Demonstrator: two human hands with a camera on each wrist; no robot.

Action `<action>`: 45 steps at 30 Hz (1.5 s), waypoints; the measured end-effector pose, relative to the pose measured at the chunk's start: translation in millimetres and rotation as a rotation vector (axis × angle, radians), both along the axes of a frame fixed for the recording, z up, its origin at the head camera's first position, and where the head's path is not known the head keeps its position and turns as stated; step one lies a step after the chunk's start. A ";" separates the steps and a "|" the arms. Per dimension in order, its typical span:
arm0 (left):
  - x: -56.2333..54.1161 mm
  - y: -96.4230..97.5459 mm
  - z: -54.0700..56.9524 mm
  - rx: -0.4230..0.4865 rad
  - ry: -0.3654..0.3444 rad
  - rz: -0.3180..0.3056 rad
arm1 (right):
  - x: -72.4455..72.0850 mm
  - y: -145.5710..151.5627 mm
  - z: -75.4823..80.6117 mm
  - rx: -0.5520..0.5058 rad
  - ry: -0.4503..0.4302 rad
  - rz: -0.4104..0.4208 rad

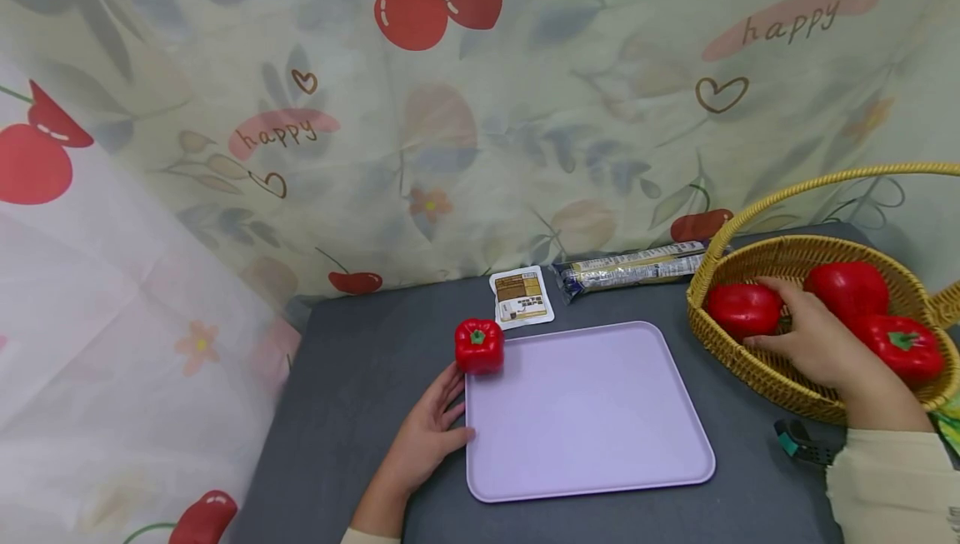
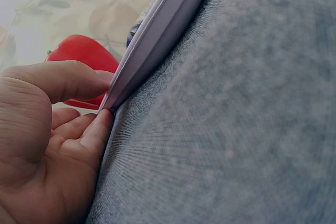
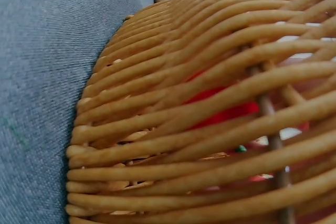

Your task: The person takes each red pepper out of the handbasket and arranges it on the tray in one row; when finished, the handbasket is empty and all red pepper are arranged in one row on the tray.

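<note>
Inside the wicker basket (image 1: 750,379), at its left end, the right hand (image 1: 813,340) is gripping the leftmost pepper (image 1: 738,311), the thumb lying along its near side and the fingers reaching over its far side. How hard they are pressing, I can't tell from here. The pepper is sitting just left of the palm, on the side facing the tray (image 1: 592,411), with the basket's wall standing between the two. It is looking blocky, showing no clear long axis, and the right hand is plainly the nearer one.

Across the tray, the left hand (image 1: 427,431) is pinching its left edge, thumb above and fingers beneath. Just past those fingertips, the corner pepper (image 1: 480,346) is resting at the tray's far left corner, stem up; whether they are touching, I can't say.

Farther out, the back pepper (image 1: 843,290) and the front pepper (image 1: 903,348) are lying to the right of the gripping hand, while a flat packet (image 1: 522,296) is lying beyond the tray.
</note>
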State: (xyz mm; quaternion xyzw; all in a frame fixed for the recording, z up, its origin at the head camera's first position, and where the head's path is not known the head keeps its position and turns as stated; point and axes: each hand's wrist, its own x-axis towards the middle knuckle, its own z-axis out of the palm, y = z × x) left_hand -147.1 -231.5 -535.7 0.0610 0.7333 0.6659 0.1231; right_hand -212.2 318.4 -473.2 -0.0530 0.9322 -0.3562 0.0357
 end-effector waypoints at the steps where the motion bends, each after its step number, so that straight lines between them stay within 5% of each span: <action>1: 0.2 0.1 -0.1 0.000 0.001 -0.001 | 0.0 -0.5 0.0 -0.003 -0.001 0.006; 10: 1.6 -0.1 0.4 -0.003 -0.004 0.003 | 4.3 -6.8 6.1 -0.043 0.010 -0.033; 21: 1.8 -0.7 0.4 -0.003 -0.011 0.007 | 11.9 -15.0 17.3 -0.348 0.087 -0.068; 34: 0.5 -0.9 0.0 -0.009 -0.017 0.009 | 25.6 -31.5 37.1 -0.489 0.271 -0.145; 45: 1.1 0.9 1.4 -0.008 -0.013 0.011 | 37.6 -43.1 58.9 -0.550 0.363 -0.067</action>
